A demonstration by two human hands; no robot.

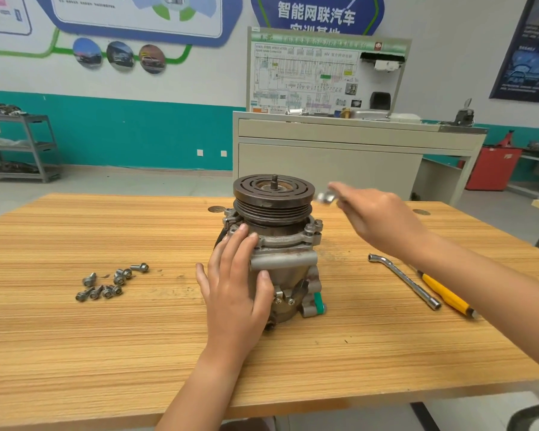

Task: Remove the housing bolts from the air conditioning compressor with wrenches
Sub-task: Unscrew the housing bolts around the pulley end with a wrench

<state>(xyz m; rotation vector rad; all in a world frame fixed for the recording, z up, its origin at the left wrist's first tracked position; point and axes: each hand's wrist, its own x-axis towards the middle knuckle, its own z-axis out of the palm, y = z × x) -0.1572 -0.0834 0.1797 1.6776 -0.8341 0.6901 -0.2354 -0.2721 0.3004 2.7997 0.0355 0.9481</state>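
Two hands — left hand [234,293], fingers spread, steadies the likely heavy, rigid compressor [283,259] by its body; right hand [377,219] pinches a blurred metal piece [324,197].

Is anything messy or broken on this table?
Nothing looks broken. Loose bolts lie scattered on the table left of the compressor, pointing every way. The compressor's body shows rusty brown stains. The right hand pinches a blurred metal piece.
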